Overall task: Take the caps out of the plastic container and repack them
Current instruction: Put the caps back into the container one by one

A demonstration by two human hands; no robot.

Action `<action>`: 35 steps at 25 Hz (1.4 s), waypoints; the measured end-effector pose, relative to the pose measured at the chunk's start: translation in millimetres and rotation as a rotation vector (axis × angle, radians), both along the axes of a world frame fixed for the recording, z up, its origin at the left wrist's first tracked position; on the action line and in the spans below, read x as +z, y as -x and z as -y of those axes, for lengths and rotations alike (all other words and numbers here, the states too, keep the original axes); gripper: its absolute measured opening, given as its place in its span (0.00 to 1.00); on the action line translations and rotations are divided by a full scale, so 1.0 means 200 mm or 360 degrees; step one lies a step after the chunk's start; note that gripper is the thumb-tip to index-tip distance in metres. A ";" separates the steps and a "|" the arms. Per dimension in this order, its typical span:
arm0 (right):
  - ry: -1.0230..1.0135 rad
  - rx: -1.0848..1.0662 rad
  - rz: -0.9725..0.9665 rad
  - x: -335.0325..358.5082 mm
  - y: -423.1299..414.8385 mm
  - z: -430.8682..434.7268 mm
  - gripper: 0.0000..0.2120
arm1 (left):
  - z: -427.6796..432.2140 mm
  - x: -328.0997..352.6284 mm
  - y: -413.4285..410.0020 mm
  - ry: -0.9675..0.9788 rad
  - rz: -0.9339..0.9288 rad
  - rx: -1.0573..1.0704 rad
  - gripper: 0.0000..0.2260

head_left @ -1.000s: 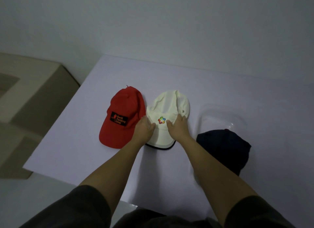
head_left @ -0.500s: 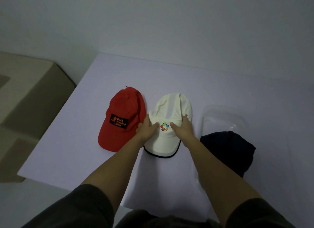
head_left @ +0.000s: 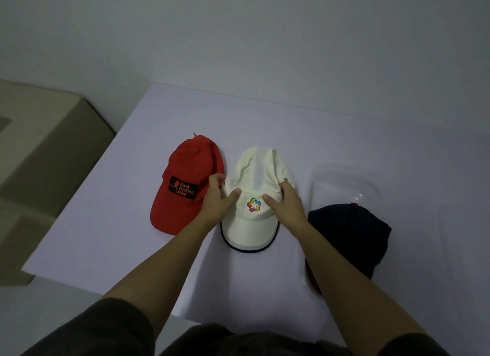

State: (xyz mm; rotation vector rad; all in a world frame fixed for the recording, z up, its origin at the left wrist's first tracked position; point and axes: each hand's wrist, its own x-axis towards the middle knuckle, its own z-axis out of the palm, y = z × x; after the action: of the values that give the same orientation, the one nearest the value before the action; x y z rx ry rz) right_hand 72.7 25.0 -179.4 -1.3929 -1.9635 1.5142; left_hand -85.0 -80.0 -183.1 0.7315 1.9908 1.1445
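A white cap point(head_left: 258, 178) with a coloured logo and dark-edged brim lies flat in the middle of the white table point(head_left: 291, 122). My left hand point(head_left: 216, 205) grips its left side and my right hand point(head_left: 285, 205) grips its right side, thumbs on the front panel. A red cap point(head_left: 185, 170) with a black patch lies just left of it. A dark navy cap point(head_left: 350, 231) sits on the near part of the clear plastic container point(head_left: 342, 180) at the right; my right forearm hides part of it.
The table's left edge drops off to a beige floor and a tan box-like piece point(head_left: 39, 143) at the left. A plain wall stands behind the table. The near table edge runs just in front of my body.
Both hands slid further up the sides of the white cap, from near its brim to around the crown. The cap shifted slightly toward me. The red and navy caps stayed put.
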 end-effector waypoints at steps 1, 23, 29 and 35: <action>-0.0075 0.0040 0.0007 0.02 -0.01 0.01 0.16 | 0.03 0.01 0.01 -0.0031 -0.0043 -0.0116 0.27; 0.0745 -0.0435 -0.0230 0.03 0.01 -0.01 0.07 | 0.14 0.13 0.07 -0.0498 0.0722 0.0757 0.12; 0.0837 -0.0445 -0.0244 0.07 -0.01 -0.03 0.09 | 0.21 0.12 0.10 -0.0511 0.0742 0.0863 0.15; 0.0658 0.0328 -0.0069 0.15 -0.08 -0.02 0.29 | 0.25 0.18 0.12 -0.0107 0.0117 -0.0289 0.31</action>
State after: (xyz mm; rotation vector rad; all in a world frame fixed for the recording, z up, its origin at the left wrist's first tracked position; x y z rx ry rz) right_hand 89.4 28.1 -149.6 -1.3165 -1.8871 2.1212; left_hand -108.5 -130.1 -148.1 0.8733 1.7931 1.1180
